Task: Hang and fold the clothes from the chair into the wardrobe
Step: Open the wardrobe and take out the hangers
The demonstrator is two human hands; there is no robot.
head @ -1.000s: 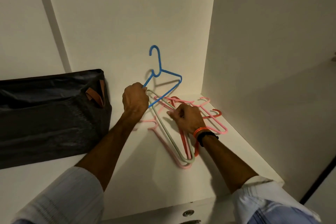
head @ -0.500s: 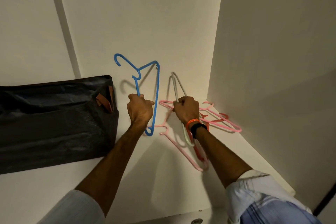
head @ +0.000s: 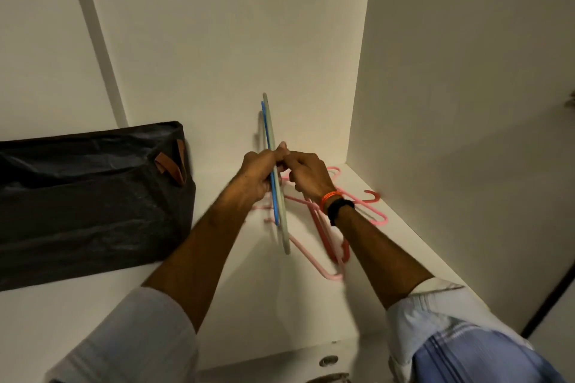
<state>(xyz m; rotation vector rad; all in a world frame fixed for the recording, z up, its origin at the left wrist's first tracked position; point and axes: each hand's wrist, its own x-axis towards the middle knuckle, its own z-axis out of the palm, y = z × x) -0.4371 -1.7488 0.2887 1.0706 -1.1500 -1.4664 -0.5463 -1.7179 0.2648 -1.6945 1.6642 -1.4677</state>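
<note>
The step in hand is hanger selection, ahead of any hanging; no garment or chair is in view. The left hand (head: 259, 176) and the right hand (head: 306, 176) meet just above the white wardrobe shelf (head: 249, 305), their fingers curled around two thin plastic hangers held edge-on and side by side: a blue plastic hanger (head: 274, 196) and a pale grey-green plastic hanger (head: 270, 124). Which hand carries which hanger cannot be told. The remaining pink and red plastic hangers (head: 323, 233) lie tangled on the shelf, just right of the held pair. A black fabric storage bag (head: 87, 196) sits well to the left. The next move probably calls for passing both hangers into one hand, then lifting them clear without snagging the pile.
</note>
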